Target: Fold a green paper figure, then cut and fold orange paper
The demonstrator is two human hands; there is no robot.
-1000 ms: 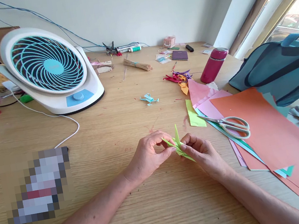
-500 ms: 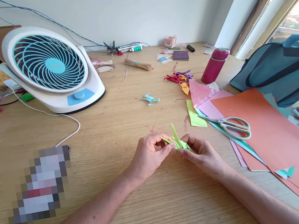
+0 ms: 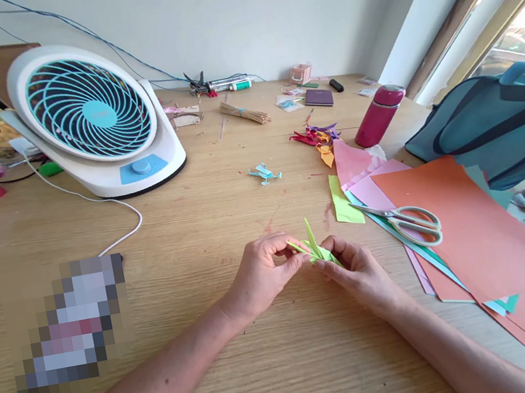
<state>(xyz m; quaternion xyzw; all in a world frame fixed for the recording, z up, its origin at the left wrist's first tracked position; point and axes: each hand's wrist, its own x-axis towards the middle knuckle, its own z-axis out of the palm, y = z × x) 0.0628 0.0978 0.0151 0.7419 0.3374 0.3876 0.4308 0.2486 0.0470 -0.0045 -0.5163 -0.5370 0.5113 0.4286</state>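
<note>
Between my hands is a lime-green folded paper figure, with one thin point sticking up. My left hand pinches a narrow strip of it between thumb and fingers. On the other side, my right hand grips the wider folded part, thumb in front and fingers behind. Part of the paper is hidden by my fingers. Beyond the hands lies a small light-blue folded paper figure. A flat lime-green paper piece rests to the right.
White-handled scissors lie on orange paper sheets at the right. Behind them stand a magenta bottle and a teal bag. A white fan and a blurred-out object with a cable occupy the left.
The whole view shifts very slightly. Both hands keep their hold on the green paper, with no clear change in its folds.
</note>
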